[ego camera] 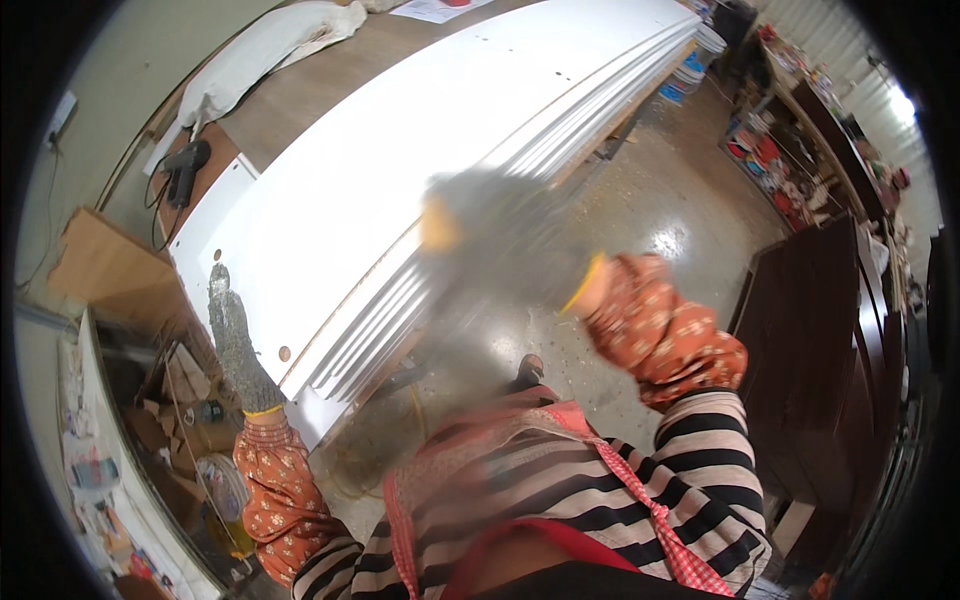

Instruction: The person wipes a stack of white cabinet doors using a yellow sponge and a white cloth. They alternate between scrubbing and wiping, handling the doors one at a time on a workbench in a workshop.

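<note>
A stack of long white panels (352,180) stretches diagonally in front of me, with small round holes in the top panel. My left hand (232,345), in a dark grey glove with a yellow cuff, rests along the near left end of that panel, between two holes. Nothing shows in its grasp. Motion blurs my right hand (510,240), gloved the same way, over the front edge of the stack. A yellowish-orange patch (440,225) shows at its fingers; whether that is a held thing or part of the hand I cannot tell.
Behind the stack's left end lies a black corded heat gun or similar tool (184,172). White cloth (277,52) covers part of the back bench. Dark brown panels (802,360) stand at right, below a cluttered shelf (802,142). Buckets (694,64) stand past the far end.
</note>
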`<state>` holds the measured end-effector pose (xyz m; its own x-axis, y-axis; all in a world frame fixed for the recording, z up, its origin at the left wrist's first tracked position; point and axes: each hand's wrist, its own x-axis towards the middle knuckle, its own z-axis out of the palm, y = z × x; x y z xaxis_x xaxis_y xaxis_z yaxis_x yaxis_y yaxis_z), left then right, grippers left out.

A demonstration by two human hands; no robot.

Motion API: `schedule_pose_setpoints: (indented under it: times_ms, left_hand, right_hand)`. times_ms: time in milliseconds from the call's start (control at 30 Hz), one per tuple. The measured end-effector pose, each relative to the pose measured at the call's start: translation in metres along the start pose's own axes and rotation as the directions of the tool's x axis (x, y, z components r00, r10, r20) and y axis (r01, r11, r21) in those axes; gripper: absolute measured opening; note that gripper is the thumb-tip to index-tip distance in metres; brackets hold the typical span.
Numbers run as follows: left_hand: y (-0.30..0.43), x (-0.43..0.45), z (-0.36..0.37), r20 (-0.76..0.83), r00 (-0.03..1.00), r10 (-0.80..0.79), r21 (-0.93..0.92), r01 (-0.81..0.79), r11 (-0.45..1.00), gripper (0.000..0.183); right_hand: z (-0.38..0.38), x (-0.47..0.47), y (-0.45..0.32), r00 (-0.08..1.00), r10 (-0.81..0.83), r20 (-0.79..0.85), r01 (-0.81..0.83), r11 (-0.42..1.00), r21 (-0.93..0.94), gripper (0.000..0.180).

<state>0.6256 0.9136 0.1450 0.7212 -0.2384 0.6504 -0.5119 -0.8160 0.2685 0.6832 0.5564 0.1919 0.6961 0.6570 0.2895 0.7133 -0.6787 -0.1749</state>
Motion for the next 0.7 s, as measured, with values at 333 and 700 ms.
schedule_pose_setpoints:
  times_ms: [333,700]
  left_hand:
    - [0.002,0.008,-0.011,0.132,0.980,0.147,0.022,-0.152,0.988,0.063]
    - [-0.062,-0.044,-0.048,0.325,0.765,-0.556,0.693,0.208,0.691,0.049]
  right_hand:
    - [-0.040,-0.048,0.174,0.893,-0.033,-0.450,-0.100,0.958,-0.268,0.040]
    - [-0.045,-0.054,0.251,0.950,0.047,-0.308,-0.102,0.981,-0.165,0.047]
